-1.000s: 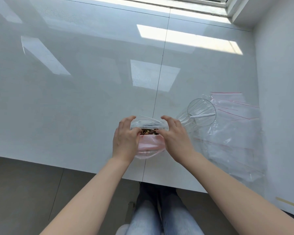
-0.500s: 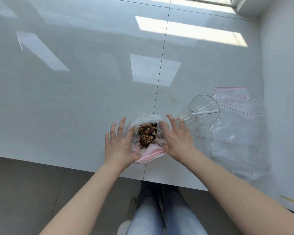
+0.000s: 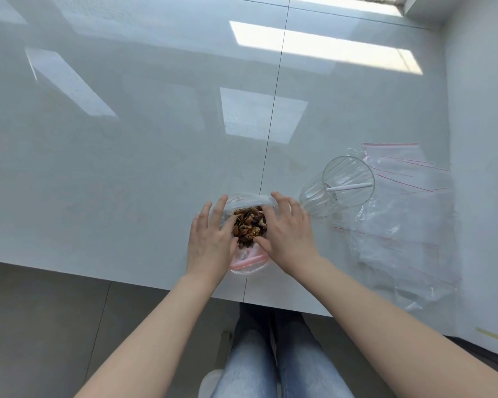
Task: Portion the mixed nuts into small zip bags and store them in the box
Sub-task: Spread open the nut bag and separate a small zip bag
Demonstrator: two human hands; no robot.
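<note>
the small zip bag (image 3: 249,259) lies flat on the white table (image 3: 127,139), close to its near edge and at about 6 o'clock in the view, with the mixed nuts (image 3: 249,225) heaped in its far half and its pink zip strip towards the person. the left hand (image 3: 210,242) rests on the bag's 9 o'clock side with fingers straight and spread, palm down; the right hand (image 3: 288,234) lies on the 3 o'clock side the same way, fingers extended, its thumb reaching in beside the nuts. neither hand pinches anything: both are flat and pressing or smoothing the film.

the bag should handle as thin, soft, slippery plastic that buckles wherever it is touched, while the nuts make a lumpy weight that shifts and drags the film down when lifted. the nuts are hard but brittle, so heavy pressing could crumble them. the best hold is likely the stiffer zip strip at the mouth, pinched from both ends, keeping the mouth uppermost so nothing spills. whether the zip is already sealed is hard to tell, as the strip is partly under the palms.

at 3 o'clock from the hands a clear cup (image 3: 339,188) lies tipped on its side with a white spoon (image 3: 348,186) inside, resting on a loose pile of spare zip bags (image 3: 400,219). no box shows.
</note>
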